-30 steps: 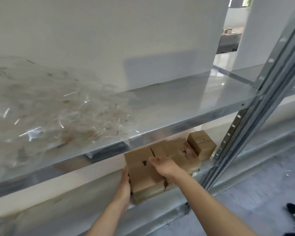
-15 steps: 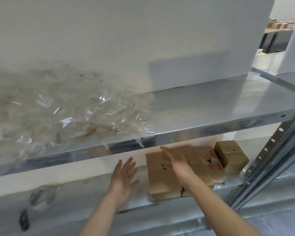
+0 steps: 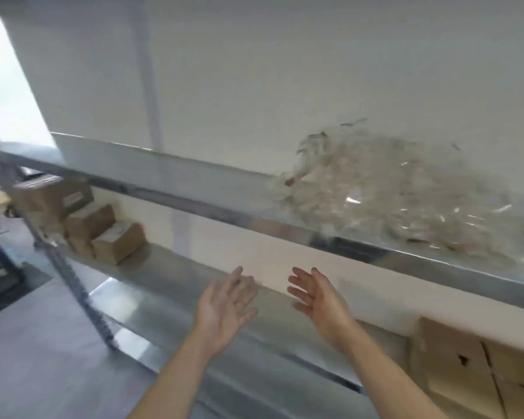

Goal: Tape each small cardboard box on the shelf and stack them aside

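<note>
1. Boxes [image 3: 478,370] sit on the lower shelf [image 3: 170,285], well to the right of the right hand's fingers; a second ago both hands were on this stack, and now neither touches it.
2. More boxes [image 3: 103,234] stand at the shelf's far left end, well apart from the left hand's fingers; they were out of sight in the earlier frames.
3. Left hand [image 3: 224,309] hovers over the bare middle of the shelf, palm up and fingers spread, holding nothing. Half a second ago it was already off the stack, just left of it.
4. Right hand [image 3: 318,300] hangs beside it, fingers straight and loose, empty; half a second ago it lay flat on a box top.
5. Up and to the right of the fingers, a heap of clear tape scraps [image 3: 400,195] lies on the upper shelf [image 3: 194,182]; earlier it showed at the left.
</note>
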A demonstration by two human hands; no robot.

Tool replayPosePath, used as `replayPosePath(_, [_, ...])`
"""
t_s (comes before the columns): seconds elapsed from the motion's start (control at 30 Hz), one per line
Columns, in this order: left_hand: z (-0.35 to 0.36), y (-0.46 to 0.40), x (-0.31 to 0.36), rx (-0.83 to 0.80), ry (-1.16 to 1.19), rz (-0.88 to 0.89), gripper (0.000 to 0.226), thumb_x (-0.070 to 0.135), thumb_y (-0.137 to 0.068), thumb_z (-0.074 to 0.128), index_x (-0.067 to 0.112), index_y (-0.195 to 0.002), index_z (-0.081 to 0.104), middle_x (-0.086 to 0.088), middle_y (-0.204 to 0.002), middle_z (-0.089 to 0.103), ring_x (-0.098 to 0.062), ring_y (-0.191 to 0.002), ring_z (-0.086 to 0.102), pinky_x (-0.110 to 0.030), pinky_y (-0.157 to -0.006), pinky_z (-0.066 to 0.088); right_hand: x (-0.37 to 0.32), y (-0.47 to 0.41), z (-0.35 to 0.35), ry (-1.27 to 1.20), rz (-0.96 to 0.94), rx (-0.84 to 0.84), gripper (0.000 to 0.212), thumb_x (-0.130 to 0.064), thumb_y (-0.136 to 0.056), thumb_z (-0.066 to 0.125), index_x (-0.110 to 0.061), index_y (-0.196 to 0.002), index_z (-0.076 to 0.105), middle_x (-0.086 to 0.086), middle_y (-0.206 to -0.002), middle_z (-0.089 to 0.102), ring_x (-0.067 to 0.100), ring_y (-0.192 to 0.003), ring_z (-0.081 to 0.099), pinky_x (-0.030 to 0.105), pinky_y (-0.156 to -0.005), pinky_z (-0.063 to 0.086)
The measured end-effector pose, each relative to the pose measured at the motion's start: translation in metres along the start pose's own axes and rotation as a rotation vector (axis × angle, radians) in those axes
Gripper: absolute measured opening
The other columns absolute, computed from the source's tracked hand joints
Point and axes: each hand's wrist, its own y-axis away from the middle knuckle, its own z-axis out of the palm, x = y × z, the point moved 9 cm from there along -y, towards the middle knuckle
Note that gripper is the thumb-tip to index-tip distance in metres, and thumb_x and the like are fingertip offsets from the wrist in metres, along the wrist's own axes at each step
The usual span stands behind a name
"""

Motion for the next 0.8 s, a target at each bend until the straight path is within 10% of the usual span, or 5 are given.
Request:
replayPosePath(0.37, [-0.220, 0.098, 0.200, 0.276, 0.167, 0.325, 0.053, 0.054, -0.102, 0.032, 0.027, -0.141, 0.056, -0.001, -0.137, 0.063, -0.027, -0.132, 0.052, -0.051, -0.114, 0.036, 0.064, -0.001, 0.356, 0.035, -0.049, -0.313, 0.051, -0.045, -0.107, 0.029, -0.018, -0.145, 0.049, 0.002, -0.147, 0.052, 0.020, -0.135, 0.048, 0.043, -0.117, 0.035])
replayPosePath(0.8, [-0.346, 0.089, 0.332, 0.371, -0.116, 0.408, 0.051, 0.053, -0.104, 0.031, 0.031, -0.144, 0.053, 0.003, -0.138, 0.062, -0.023, -0.132, 0.053, -0.051, -0.110, 0.041, 0.088, -0.095, 0.484, 0.086, -0.032, -0.402, 0.051, -0.049, -0.105, 0.030, -0.023, -0.145, 0.049, -0.005, -0.143, 0.055, 0.011, -0.130, 0.053, 0.042, -0.117, 0.037])
